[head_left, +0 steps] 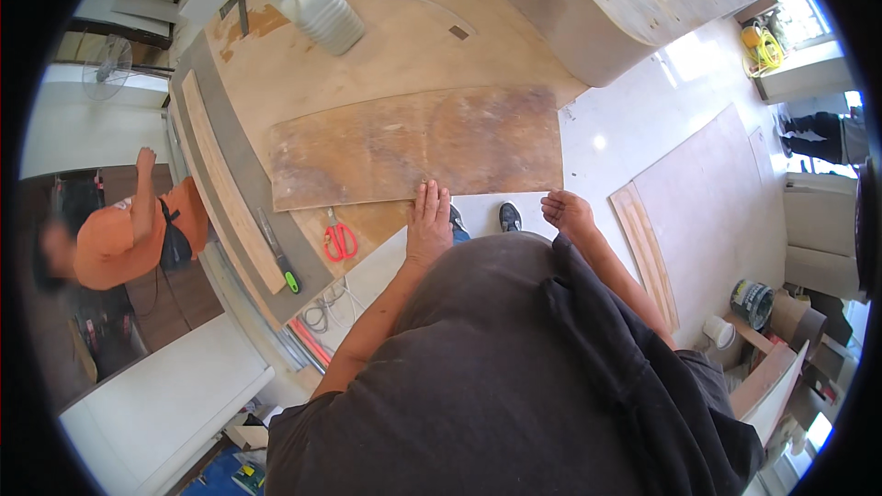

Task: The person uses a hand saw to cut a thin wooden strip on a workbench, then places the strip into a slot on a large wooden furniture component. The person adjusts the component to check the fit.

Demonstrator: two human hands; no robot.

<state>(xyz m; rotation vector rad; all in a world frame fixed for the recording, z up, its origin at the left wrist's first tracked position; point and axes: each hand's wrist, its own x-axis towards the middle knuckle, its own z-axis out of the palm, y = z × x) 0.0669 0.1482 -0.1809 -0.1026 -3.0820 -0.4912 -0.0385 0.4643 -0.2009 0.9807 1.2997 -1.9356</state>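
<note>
A brown-stained wooden board point(413, 147) with a slightly curved far edge lies crosswise in front of me on a larger light wooden panel point(432, 46). My left hand point(428, 220) rests on the board's near edge, fingers stretched out and holding nothing. At the near right corner my right hand point(570, 213) has its fingers curled together. Whether they pinch anything there is hidden. Red-handled scissors point(340, 241) lie left of my left hand, their blades partly under the board. Farther left is a saw-like tool with a green-and-black handle point(290, 277).
A white jug with a red cap point(317, 11) and a hammer-like tool point(243, 7) stand beyond the board. Long wooden strips point(230, 184) lie left. A curved cabinet point(579, 9) is at the far right, a pale sheet point(707, 202) nearer. A person in orange point(138, 234) is at left.
</note>
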